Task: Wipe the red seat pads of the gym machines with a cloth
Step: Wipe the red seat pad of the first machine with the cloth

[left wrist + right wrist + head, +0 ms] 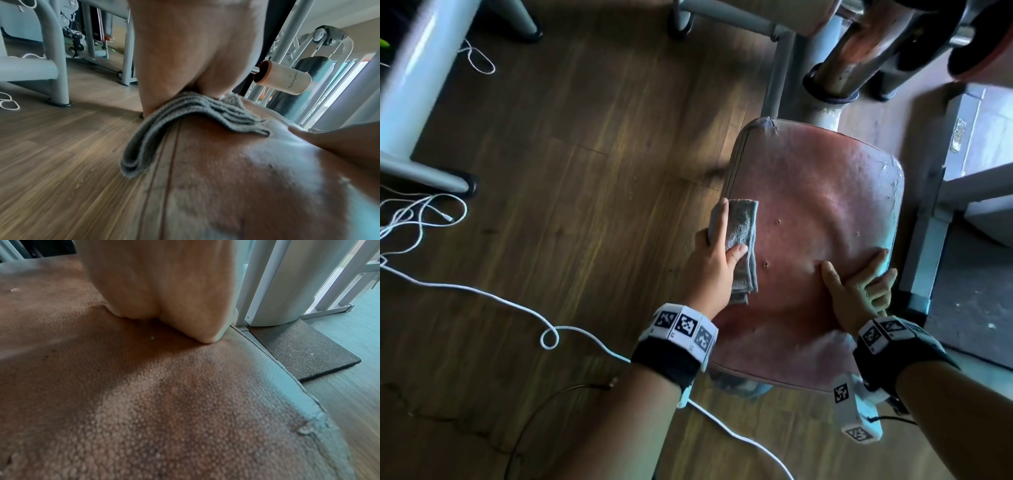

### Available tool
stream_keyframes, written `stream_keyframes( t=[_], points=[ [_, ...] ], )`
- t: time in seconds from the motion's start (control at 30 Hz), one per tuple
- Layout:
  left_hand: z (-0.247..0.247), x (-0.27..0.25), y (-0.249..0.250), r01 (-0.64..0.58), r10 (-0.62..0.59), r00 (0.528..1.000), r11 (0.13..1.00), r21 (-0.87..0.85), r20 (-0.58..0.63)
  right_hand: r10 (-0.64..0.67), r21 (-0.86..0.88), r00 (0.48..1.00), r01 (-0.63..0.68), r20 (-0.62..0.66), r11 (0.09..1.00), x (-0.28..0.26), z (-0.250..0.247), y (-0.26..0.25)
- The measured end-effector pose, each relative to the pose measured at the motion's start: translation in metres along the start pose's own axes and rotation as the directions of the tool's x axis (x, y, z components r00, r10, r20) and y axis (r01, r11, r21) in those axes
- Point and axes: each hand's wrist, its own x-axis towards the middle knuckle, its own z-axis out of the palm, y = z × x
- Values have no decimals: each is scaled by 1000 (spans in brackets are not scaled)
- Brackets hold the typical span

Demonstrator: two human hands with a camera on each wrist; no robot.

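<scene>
**Grey cloth at the left edge of a worn red seat pad**

A dark wood-plank floor (571, 144) runs under grey steel machine frames (417, 78), with a white cable (493, 298) looping across the boards. On the right of the seat, a dark speckled rubber mat (298, 352) lies beneath a white upright post (273, 285).

The worn red vinyl seat pad (815, 219) is broad and rounded, its pebbled surface faded and dusty, with small punctures near the middle, cracked edges and a torn far-left corner. Piping runs along its left side.

A folded grey terry cloth (743, 246) lies on the pad's left edge, several layers thick; in the left wrist view its folds drape over the piped rim. The left hand (715, 260) holds it there, thumb on top of the cloth and fingers wrapped along its outer side over the pad's edge.

The right hand (859, 287) rests on the pad's near-right part, well apart from the cloth. Its thumb lies flat on the vinyl and the fingers curl over the right rim, gripping the pad's edge.

Beyond the pad, a scuffed reddish cylindrical foam roller (859, 51) sits on the machine above a white support column (825, 113)
</scene>
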Motion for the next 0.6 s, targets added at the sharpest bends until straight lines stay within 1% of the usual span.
stream_keyframes(
  t=[0.07,0.13,0.2,0.3,0.37,0.47,0.53,0.6],
  points=[
    [-1,-14,-4,-14,14,1000,1000,28,-14,-4,11,1000,4,-11,1000,0,0,0],
    [2,-38,-13,-25,26,1000,997,79,-14,-6,17,1000,6,-24,1000,0,1,-1],
    [6,-64,-21,-4,4,1000,994,112,-3,-1,15,1000,1,-20,1000,0,1,0],
    [9,-79,-25,8,1,999,984,178,-48,-2,3,1000,2,-8,1000,2,2,1],
    [6,-71,-20,14,-6,999,986,167,-50,-8,-6,1000,8,-3,1000,4,1,2],
    [2,-45,-11,1,9,997,990,138,-71,-8,-17,1000,8,-4,1000,5,1,3],
    [-2,-30,-6,-7,10,999,997,73,-49,-7,-19,1000,7,-9,1000,5,1,3],
    [0,-25,-6,-21,22,999,999,31,-37,-5,-12,1000,5,-19,1000,5,0,3]
  ],
)
